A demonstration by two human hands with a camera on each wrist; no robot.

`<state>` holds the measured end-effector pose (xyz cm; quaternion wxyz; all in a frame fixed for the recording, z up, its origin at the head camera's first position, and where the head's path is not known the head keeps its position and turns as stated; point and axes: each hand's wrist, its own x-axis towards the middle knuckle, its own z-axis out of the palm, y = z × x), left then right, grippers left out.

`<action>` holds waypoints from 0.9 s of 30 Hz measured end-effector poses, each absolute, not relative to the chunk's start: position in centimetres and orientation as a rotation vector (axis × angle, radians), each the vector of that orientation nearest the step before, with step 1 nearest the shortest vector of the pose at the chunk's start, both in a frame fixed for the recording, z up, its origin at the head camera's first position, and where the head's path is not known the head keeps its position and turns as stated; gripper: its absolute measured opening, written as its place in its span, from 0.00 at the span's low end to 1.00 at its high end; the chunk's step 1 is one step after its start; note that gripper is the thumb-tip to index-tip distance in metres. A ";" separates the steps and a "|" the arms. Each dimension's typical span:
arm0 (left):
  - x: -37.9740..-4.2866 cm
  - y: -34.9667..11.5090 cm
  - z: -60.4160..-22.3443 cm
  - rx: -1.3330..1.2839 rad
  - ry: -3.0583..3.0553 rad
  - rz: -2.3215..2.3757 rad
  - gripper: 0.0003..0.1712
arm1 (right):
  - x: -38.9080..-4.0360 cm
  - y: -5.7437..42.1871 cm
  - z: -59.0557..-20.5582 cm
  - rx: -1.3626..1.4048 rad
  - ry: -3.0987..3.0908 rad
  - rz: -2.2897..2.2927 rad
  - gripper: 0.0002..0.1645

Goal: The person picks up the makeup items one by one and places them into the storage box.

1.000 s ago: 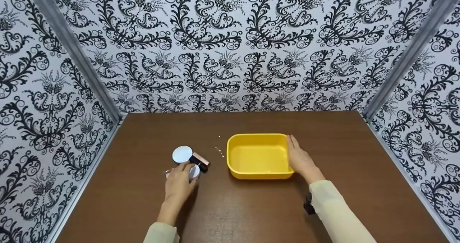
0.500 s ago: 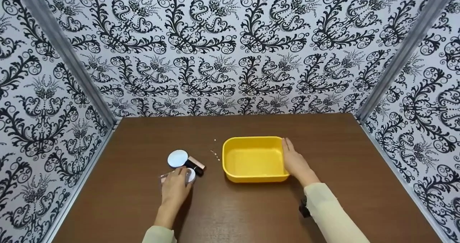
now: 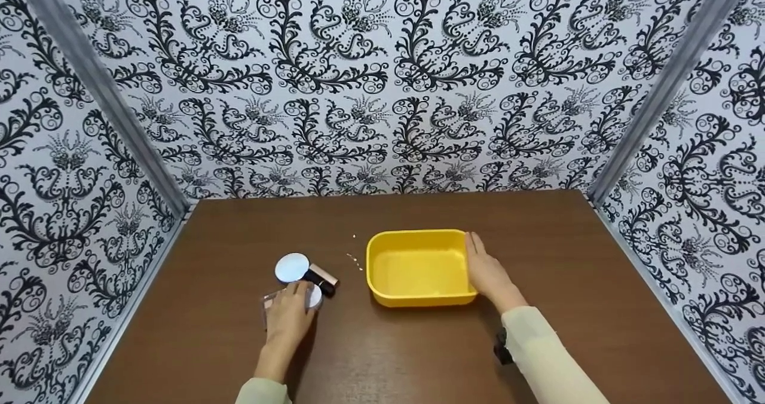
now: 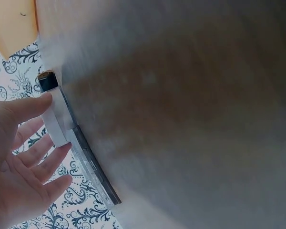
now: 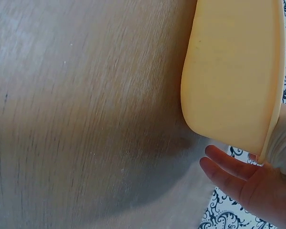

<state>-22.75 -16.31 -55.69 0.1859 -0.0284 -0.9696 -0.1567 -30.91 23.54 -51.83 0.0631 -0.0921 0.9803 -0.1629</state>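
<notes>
In the head view, my left hand (image 3: 287, 317) lies over a small white round container (image 3: 314, 296). The left wrist view shows its thumb and fingertips at opposite ends of the container's white side (image 4: 57, 119), gripping it. A flat clear case (image 3: 269, 306) shows partly beneath the same hand; the rest is hidden. Just beyond are a lipstick-like black tube (image 3: 319, 281), a pinkish tube (image 3: 324, 274) and a white disc (image 3: 292, 268). My right hand (image 3: 489, 277) rests along the right wall of a yellow plastic tub (image 3: 418, 300), with straight fingers (image 5: 229, 164) at its side.
Everything stands on a brown wooden table (image 3: 382, 356). Several tiny white specks (image 3: 355, 262) lie left of the tub. Patterned walls (image 3: 358, 93) enclose the back and both sides.
The head view has shifted, so the whole scene sits slightly lower and to the left. My left hand has settled over the white container; more of the clear case shows. My right hand stays at the tub.
</notes>
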 end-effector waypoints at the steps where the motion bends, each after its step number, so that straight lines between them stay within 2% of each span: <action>1: -22.7 -16.3 -55.7 -0.077 -2.738 -0.453 0.24 | -30.9 23.5 -51.8 -0.276 2.960 -0.493 0.45; 13: -22.7 -16.3 -55.4 -0.075 -2.765 -0.511 0.25 | -31.3 23.3 -51.9 -0.232 2.971 -0.405 0.54; 27: -23.0 -15.7 -53.5 -0.039 -2.790 -0.554 0.27 | -31.2 23.3 -52.2 -0.195 2.965 -0.495 0.55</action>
